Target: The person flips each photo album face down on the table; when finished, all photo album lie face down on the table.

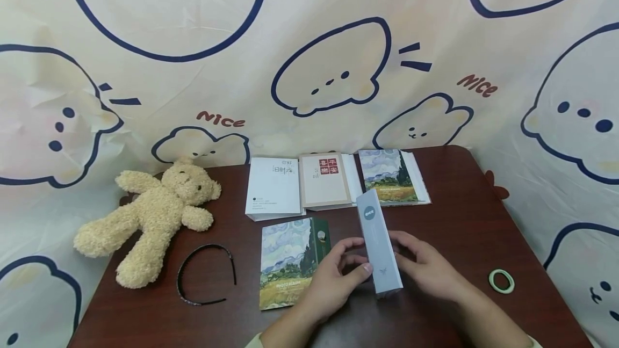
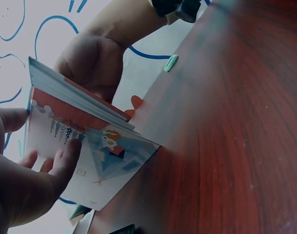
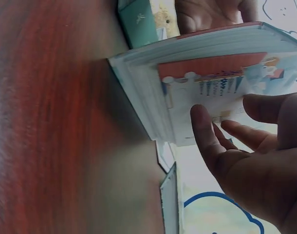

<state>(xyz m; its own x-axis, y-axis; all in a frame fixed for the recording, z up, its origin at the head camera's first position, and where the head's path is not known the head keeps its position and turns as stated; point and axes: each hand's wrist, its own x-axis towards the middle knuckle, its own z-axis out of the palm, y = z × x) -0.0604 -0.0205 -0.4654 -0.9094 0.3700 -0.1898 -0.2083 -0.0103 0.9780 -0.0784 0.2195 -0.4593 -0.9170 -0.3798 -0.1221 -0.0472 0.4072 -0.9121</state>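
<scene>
A photo album (image 1: pixel 379 246) stands on edge between my hands, its pale grey-blue spine toward the head camera. Its cover (image 2: pixel 114 156), in the left wrist view, carries a red band and a blue drawing. My left hand (image 1: pixel 336 278) holds the album from the left, thumb at the spine edge and fingers against the cover. On the opposite cover (image 3: pixel 187 112) rest the loosely bent fingers of my right hand (image 1: pixel 430 265). White page edges (image 2: pixel 80 97) show in both wrist views. Beside my left hand lies another album (image 1: pixel 287 262) with a painted landscape and green spine.
Along the table's back edge lie a white album (image 1: pixel 273 187), a beige album (image 1: pixel 325 179) and a landscape album (image 1: pixel 387 173). A plush bear (image 1: pixel 162 214) and a black headband (image 1: pixel 181 278) are at left. A pale green ring (image 1: pixel 493 283) lies at right.
</scene>
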